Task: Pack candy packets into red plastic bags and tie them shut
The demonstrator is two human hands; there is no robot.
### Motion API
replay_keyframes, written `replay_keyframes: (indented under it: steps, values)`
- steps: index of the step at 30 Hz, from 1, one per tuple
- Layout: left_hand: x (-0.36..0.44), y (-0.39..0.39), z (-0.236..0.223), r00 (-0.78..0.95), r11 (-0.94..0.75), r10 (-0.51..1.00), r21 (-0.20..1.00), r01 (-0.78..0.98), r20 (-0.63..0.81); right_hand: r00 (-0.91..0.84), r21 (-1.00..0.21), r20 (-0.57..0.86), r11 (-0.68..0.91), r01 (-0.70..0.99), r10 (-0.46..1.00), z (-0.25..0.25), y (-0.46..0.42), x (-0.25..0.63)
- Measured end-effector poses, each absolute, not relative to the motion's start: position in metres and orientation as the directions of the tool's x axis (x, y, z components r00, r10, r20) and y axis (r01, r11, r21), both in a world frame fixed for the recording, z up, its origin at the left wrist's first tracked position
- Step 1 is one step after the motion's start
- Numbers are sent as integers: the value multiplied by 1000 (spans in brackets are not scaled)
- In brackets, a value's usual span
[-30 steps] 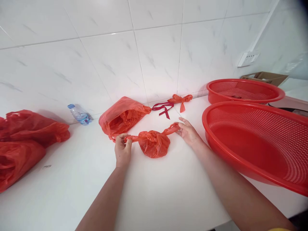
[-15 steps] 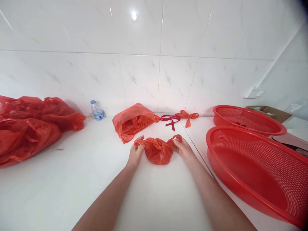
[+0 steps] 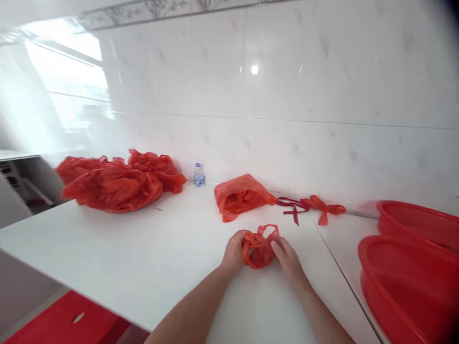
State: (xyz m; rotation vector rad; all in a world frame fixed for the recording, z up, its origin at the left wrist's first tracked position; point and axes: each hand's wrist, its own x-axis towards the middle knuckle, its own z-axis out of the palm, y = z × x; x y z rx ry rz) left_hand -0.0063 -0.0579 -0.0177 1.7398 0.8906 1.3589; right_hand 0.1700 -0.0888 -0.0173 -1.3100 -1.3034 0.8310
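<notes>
A small crumpled red plastic bag [image 3: 258, 248] is gripped from both sides on the white countertop [image 3: 143, 258].
It is pinched by the curled fingers of the left hand [image 3: 234, 251] and right hand [image 3: 287, 255], near a fuller red plastic bag [image 3: 242, 196].

Daylight floods in from the window [image 3: 68, 76] far off to the left of the fingers, so bright that its panes wash out to near white and spill a haze over the tiles around it. A small round glare spot [image 3: 254, 69] sits high on the glossy wall [image 3: 322, 95], well above the fingertips. The white counter [image 3: 143, 248] is evenly lit, with only faint, soft shadows under the left hand [image 3: 234, 251], the right hand [image 3: 287, 258] and the small red bag [image 3: 258, 246] between them. The whole view is softly smeared. Straight lines bow toward the edges, and the top right corner darkens.
</notes>
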Motion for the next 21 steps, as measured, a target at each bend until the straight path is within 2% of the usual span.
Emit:
replay_keyframes:
  steps: [5,12,16,21]
  values:
    - [-34,-57,-17,-87,-421,906,903,-83,415,174,-917,168,89,390,970,-30,-85,174]
    - [-96,-32,4,-413,-430,838,898,-98,356,94,-827,195,112,550,976,-44,-81,176]
    - [-136,-13,31,-576,-471,746,876,-102,335,4,-697,262,186,693,965,-50,-76,173]
    - [-160,8,54,-678,-525,662,843,-115,320,-122,-488,416,335,806,901,-57,-70,166]
